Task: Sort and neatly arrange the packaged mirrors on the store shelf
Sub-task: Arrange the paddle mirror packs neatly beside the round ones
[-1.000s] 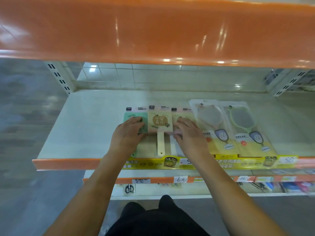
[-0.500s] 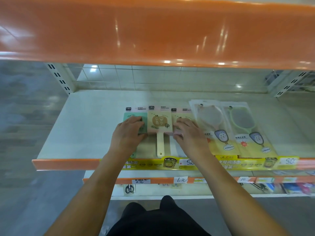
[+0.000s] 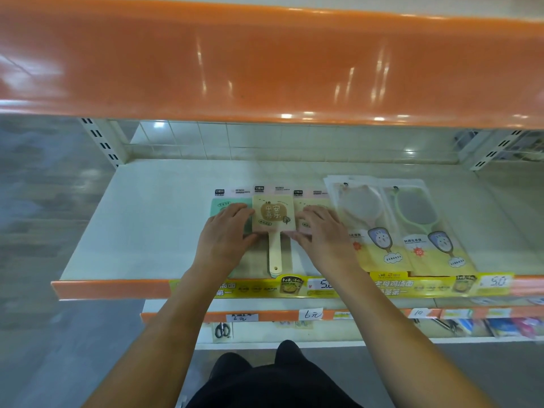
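A broad glossy orange shelf edge (image 3: 265, 63) hung overhead and blocked the top of the view. Under it lay the cream metal shelf board (image 3: 141, 219), with a white wire grid back panel (image 3: 265, 139) behind and a slotted upright post (image 3: 100, 139) at the left rear. Along the shelf's front ran a yellow printed price strip (image 3: 418, 285).

Five packaged mirrors lay flat in a row near the front. From left: a green square hand mirror in a clear pack (image 3: 223, 206), a cream square hand mirror with brown lettering and a long handle (image 3: 273, 214), a third pale square mirror pack (image 3: 312, 201), a clear bag holding a pinkish round mirror (image 3: 360, 212), and a clear bag holding a green-rimmed oval mirror (image 3: 418, 210).

The left hand (image 3: 225, 238) rested on the green pack, fingers spread flat, thumb against the cream mirror's edge. The right hand (image 3: 322, 234) pressed likewise on the third pack, mostly hiding it, beside the round mirror's bag.

On the lower shelf sat small black scissors (image 3: 222, 330) and handwritten price tags (image 3: 312, 314).
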